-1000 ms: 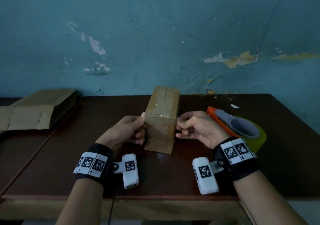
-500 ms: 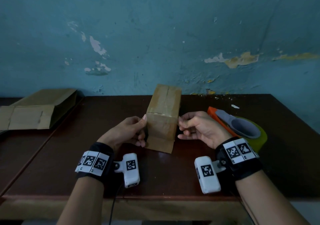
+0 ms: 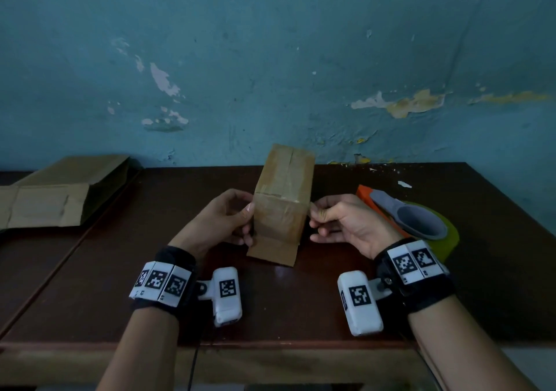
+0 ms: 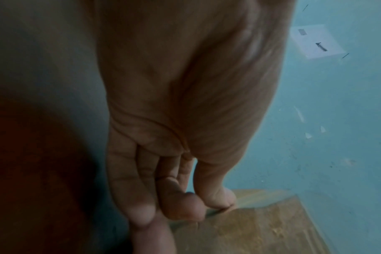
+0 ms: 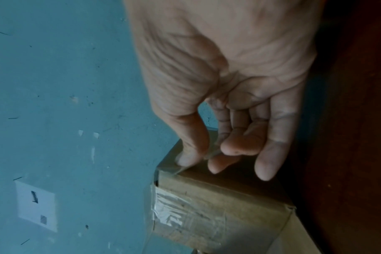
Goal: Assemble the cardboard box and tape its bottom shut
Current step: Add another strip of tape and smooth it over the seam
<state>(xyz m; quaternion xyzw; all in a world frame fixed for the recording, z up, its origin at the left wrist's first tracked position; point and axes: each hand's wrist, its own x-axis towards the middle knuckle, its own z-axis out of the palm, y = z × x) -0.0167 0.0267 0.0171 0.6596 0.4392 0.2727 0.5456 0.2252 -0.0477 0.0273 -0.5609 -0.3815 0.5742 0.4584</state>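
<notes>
A small brown cardboard box (image 3: 282, 198) stands tilted on the dark wooden table (image 3: 301, 309), its taped flap side facing up and away from me. My left hand (image 3: 240, 219) grips the box's near left edge, thumb on top and fingers (image 4: 183, 208) curled against the side of the box (image 4: 261, 228). My right hand (image 3: 319, 214) is at the near right corner. There its thumb and forefinger (image 5: 191, 154) pinch a loose end of clear tape (image 5: 209, 154) against the box (image 5: 218, 206). More clear tape (image 5: 170, 216) lies wrinkled on the face below.
A tape dispenser (image 3: 415, 222) with an orange body, grey handle and yellow-green roll lies just right of my right wrist. Flattened cardboard (image 3: 54, 198) lies at the far left. A peeling blue wall (image 3: 270, 75) stands right behind the table.
The box has tipped and risen slightly, its top edge now a little higher and further right. Both hands have stayed on its near corners and shifted with it.
</notes>
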